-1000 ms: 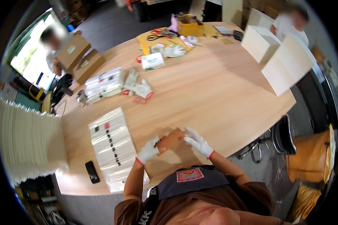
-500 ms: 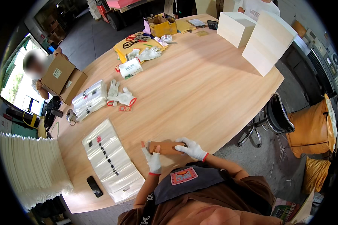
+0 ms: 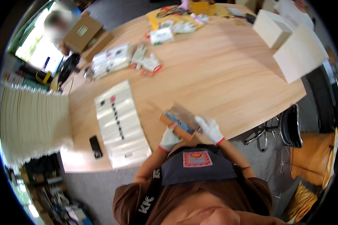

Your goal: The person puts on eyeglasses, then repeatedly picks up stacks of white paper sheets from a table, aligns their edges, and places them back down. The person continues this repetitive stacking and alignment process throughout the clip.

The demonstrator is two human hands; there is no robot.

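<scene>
On my far left a phone (image 3: 95, 146) lies by a row of clear bags (image 3: 121, 123). My gloved left hand (image 3: 169, 139) grips the near end of a small cardboard box (image 3: 179, 120) at the table (image 3: 229, 75) edge; my right hand (image 3: 209, 128) clasps its right side.
</scene>
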